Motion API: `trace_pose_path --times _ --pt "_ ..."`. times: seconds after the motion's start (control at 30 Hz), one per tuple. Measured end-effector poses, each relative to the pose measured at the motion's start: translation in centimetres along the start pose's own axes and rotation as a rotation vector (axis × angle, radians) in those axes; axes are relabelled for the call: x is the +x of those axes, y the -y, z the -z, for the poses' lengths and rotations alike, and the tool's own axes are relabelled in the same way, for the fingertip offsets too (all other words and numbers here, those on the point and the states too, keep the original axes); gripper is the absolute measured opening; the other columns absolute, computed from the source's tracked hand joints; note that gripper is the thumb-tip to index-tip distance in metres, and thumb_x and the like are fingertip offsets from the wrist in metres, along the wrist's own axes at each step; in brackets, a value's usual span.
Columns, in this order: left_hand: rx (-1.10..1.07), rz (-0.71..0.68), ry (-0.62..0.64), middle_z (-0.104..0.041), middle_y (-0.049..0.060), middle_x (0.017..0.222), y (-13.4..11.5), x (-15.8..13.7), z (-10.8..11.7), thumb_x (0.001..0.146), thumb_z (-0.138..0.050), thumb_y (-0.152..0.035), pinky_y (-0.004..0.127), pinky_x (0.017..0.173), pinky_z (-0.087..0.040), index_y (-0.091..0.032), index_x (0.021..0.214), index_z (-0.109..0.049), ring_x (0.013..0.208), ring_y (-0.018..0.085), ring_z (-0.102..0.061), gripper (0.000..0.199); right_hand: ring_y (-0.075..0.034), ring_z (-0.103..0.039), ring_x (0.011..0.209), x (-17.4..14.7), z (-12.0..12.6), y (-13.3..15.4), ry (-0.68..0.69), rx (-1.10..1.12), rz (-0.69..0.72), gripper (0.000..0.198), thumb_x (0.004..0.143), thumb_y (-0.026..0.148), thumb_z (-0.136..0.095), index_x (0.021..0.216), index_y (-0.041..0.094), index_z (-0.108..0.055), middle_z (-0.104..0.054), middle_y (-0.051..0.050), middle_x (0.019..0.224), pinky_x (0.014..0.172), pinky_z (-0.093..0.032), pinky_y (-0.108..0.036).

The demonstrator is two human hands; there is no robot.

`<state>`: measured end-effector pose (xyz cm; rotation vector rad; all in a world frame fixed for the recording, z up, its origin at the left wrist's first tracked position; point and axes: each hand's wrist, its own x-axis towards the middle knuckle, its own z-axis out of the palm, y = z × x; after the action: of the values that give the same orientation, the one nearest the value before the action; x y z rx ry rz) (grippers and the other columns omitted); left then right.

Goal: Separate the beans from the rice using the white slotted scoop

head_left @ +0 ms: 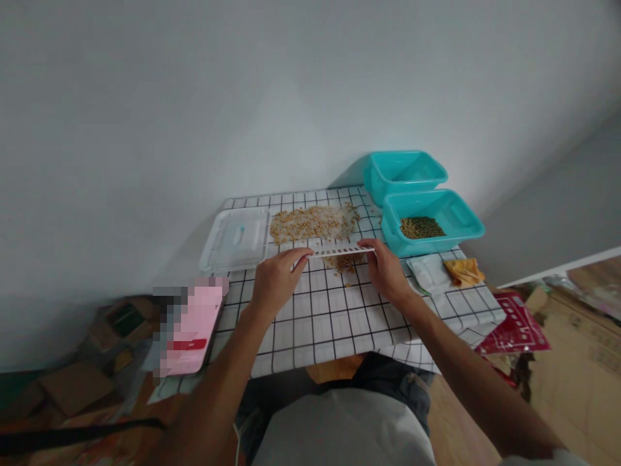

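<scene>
Left hand (276, 278) and right hand (385, 272) clamped on white slotted strip (334, 252), loose kernels (315, 223) on bench (315, 323).

Pale grey shirt (344, 427), dark trousers (416, 396), bare forearms (449, 346), bare hands (275, 281).

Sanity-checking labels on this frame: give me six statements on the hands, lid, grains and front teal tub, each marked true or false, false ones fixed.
1. The left hand and right hand both hold the slotted white piece. True.
2. The right hand is inside a tub. False: it grips the right end of the slotted white piece.
3. A translucent lid lies left of the spread yellowish grains. True.
4. The lid stands on its edge. False: it lies flat on the checked cloth.
5. The front teal tub has small grains in it. True.
6. That tub is full to the brim. False: its grains lie low, well below the rim.
</scene>
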<state>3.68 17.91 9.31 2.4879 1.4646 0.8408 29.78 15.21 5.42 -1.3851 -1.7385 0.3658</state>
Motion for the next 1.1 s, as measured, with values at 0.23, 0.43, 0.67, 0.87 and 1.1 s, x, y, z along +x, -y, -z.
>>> trace_pose_path --times 0.23,0.43,0.67,0.87,1.1 --pt "0.003 0.001 -0.008 -0.079 0.002 0.112 0.1 -1.0 0.2 0.097 -0.053 -0.028 0.036 0.085 -0.058 -0.028 0.114 -0.070 0.098 0.023 -0.075 0.024 -0.022 -0.062 0.111 -0.6 0.0 0.4 0.024 0.023 0.009 0.031 0.097 0.014 -0.036 0.121 0.021 -0.056 -0.067 -0.010 0.118 0.099 -0.049 -0.042" --pt "-0.026 -0.001 -0.055 -0.078 0.002 0.115 0.2 -0.8 0.4 0.097 -0.052 -0.027 0.037 0.088 -0.059 -0.030 0.116 -0.069 0.102 0.022 -0.074 0.025 -0.022 -0.063 0.113 0.6 0.0 0.4 -0.002 0.030 0.053 0.033 0.098 0.014 -0.036 0.122 0.023 -0.057 -0.066 -0.010 0.120 0.101 -0.050 -0.043" --pt "0.013 0.029 -0.081 -0.078 0.004 0.113 0.9 1.3 -0.4 0.097 -0.053 -0.028 0.037 0.084 -0.059 -0.029 0.114 -0.069 0.100 0.024 -0.075 0.023 -0.023 -0.063 0.111 3.5 -0.7 -0.9 -0.023 0.023 0.071 0.032 0.096 0.014 -0.038 0.119 0.022 -0.059 -0.068 -0.010 0.115 0.099 -0.050 -0.042" --pt "0.014 0.014 -0.075 -0.079 0.002 0.112 1.2 1.4 -0.7 0.097 -0.053 -0.029 0.037 0.082 -0.060 -0.031 0.113 -0.069 0.099 0.023 -0.075 0.023 -0.023 -0.065 0.105 3.4 -1.1 -1.8 -0.007 0.018 0.060 0.032 0.095 0.013 -0.038 0.117 0.021 -0.060 -0.069 -0.010 0.112 0.095 -0.052 -0.042" --pt "0.003 0.000 -0.027 -0.079 0.002 0.112 0.7 0.3 -0.3 0.098 -0.051 -0.029 0.037 0.085 -0.059 -0.030 0.114 -0.069 0.099 0.023 -0.074 0.024 -0.023 -0.064 0.109 1.7 0.0 -1.1 0.037 0.029 0.061 0.032 0.096 0.014 -0.039 0.120 0.021 -0.059 -0.068 -0.010 0.116 0.098 -0.051 -0.043"
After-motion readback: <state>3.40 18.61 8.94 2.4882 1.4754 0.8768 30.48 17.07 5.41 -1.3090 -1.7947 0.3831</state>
